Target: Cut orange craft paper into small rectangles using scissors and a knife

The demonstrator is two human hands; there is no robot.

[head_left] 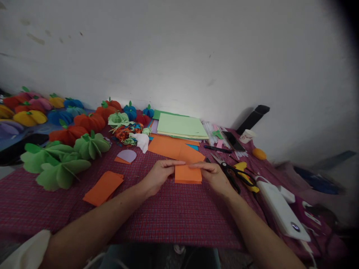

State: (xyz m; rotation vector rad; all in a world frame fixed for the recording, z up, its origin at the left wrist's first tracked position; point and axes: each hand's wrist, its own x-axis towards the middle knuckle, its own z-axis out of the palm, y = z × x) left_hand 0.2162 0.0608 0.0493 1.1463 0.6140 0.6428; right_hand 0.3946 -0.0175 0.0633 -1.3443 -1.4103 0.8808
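Between my two hands is a folded piece of orange paper (188, 175), with its lower edges showing as stacked layers and its upper part standing up toward the back. My left hand (159, 175) grips its left side, index finger stretched along the fold. On the right side, my right hand (216, 178) pinches it, fingertips lying on the fold. Just behind lies a larger orange sheet (164, 146). Black-handled scissors (234, 170) rest to the right of my right hand. A stack of orange paper pieces (103, 188) sits left of my left forearm.
Paper pumpkins (89, 121) in several colours crowd the left and back left. Paper scraps (127, 132) lie near a stack of light green sheets (181, 125). At the right are a phone (233, 141), a paper cup (247, 136) and a white power bank (282, 209).
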